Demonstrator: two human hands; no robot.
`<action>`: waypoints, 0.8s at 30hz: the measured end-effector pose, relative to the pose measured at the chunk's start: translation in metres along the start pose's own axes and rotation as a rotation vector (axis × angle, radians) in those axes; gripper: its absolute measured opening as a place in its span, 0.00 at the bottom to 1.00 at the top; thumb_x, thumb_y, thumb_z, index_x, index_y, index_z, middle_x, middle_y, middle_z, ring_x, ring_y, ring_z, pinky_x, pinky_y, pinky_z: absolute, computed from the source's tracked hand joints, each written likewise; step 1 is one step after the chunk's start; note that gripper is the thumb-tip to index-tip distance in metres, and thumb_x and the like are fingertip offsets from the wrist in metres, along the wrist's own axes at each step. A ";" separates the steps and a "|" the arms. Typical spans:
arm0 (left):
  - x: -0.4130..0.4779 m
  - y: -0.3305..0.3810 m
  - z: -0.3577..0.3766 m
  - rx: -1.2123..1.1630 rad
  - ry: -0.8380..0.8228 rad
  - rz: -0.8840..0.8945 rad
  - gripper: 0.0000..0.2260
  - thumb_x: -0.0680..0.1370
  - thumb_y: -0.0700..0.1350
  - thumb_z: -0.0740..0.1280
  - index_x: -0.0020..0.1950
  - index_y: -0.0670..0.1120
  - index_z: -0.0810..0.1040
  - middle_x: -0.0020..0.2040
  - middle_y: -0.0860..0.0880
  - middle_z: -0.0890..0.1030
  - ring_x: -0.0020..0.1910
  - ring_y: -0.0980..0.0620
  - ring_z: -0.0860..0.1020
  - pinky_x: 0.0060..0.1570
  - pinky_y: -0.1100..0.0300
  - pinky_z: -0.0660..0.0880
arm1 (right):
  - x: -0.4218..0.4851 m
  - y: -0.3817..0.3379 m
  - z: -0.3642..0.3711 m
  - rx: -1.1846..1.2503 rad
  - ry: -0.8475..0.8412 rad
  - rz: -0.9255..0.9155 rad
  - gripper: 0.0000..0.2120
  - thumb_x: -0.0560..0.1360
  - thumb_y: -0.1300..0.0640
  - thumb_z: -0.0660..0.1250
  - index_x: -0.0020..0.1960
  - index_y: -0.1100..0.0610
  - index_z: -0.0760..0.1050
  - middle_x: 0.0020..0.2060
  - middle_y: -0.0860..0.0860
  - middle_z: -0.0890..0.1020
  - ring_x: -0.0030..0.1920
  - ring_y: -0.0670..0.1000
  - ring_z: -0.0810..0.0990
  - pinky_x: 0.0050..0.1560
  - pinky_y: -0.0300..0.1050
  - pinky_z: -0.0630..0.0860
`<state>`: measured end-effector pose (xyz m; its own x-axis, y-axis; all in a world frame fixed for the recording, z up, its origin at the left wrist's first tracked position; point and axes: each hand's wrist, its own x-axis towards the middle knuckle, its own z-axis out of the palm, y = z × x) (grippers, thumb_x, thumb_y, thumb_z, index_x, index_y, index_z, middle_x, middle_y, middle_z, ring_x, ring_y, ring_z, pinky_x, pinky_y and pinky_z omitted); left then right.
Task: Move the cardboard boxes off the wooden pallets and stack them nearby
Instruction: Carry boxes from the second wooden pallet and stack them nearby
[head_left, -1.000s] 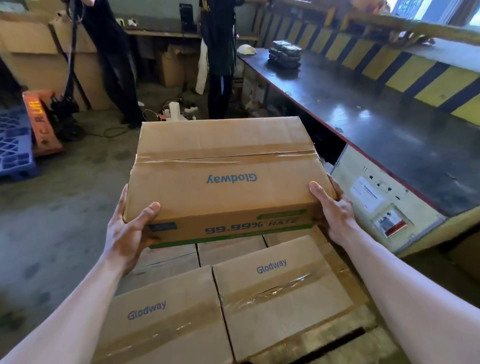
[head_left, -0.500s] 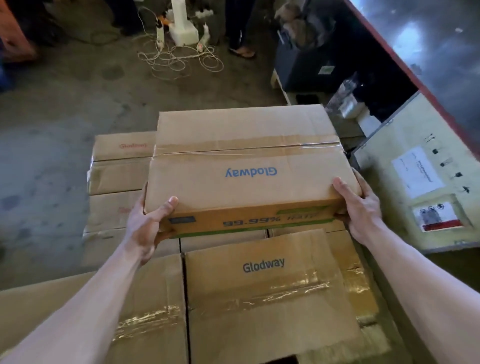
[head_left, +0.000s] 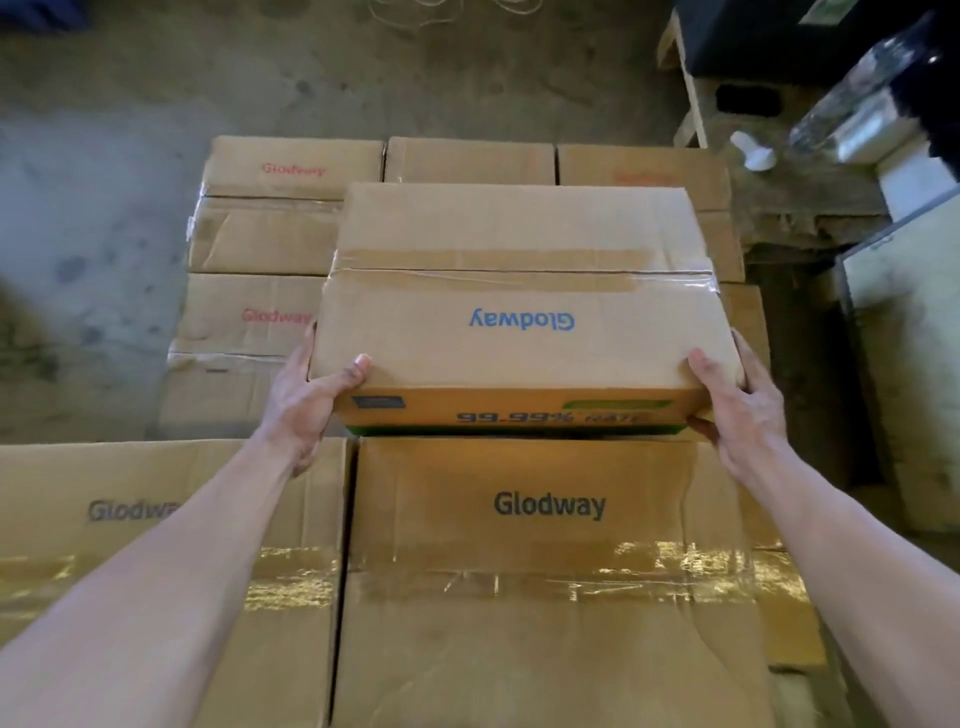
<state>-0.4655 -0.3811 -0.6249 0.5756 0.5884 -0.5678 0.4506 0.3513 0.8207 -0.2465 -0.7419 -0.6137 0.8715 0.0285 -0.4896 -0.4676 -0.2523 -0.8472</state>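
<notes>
Box (head_left: 514, 312) farther fwd (same grip)

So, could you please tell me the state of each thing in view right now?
Held box: taped shut, logo upside down, held at both ends.
Left hand: grips its near left corner, thumb on top.
Right hand: grips its near right corner, thumb on top.
Near boxes: taped shut, side by side.
Far boxes: closed, creased, in rows.
Bottle: lying aslant.
</notes>
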 end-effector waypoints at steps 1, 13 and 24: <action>0.001 -0.003 0.001 -0.001 -0.007 -0.004 0.46 0.60 0.59 0.82 0.75 0.60 0.68 0.64 0.51 0.81 0.64 0.48 0.79 0.67 0.48 0.74 | 0.003 0.004 -0.001 -0.011 -0.003 -0.002 0.30 0.76 0.47 0.72 0.76 0.40 0.67 0.57 0.42 0.74 0.56 0.50 0.76 0.53 0.51 0.80; 0.015 -0.023 0.008 0.304 -0.048 -0.006 0.24 0.74 0.43 0.77 0.65 0.62 0.76 0.61 0.56 0.82 0.61 0.55 0.80 0.66 0.50 0.74 | 0.029 0.024 -0.014 -0.451 -0.076 -0.099 0.33 0.78 0.42 0.68 0.79 0.47 0.61 0.74 0.51 0.69 0.73 0.55 0.67 0.72 0.58 0.65; 0.024 -0.047 0.009 0.573 0.004 -0.017 0.28 0.68 0.47 0.80 0.64 0.57 0.76 0.56 0.57 0.84 0.60 0.51 0.80 0.68 0.44 0.72 | 0.038 0.050 -0.014 -0.817 0.001 -0.010 0.36 0.75 0.36 0.69 0.77 0.51 0.62 0.71 0.54 0.75 0.71 0.63 0.71 0.75 0.73 0.52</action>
<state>-0.4668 -0.3903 -0.6778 0.5626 0.5894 -0.5797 0.7587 -0.0896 0.6452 -0.2346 -0.7669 -0.6719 0.8752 0.0337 -0.4825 -0.2052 -0.8774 -0.4336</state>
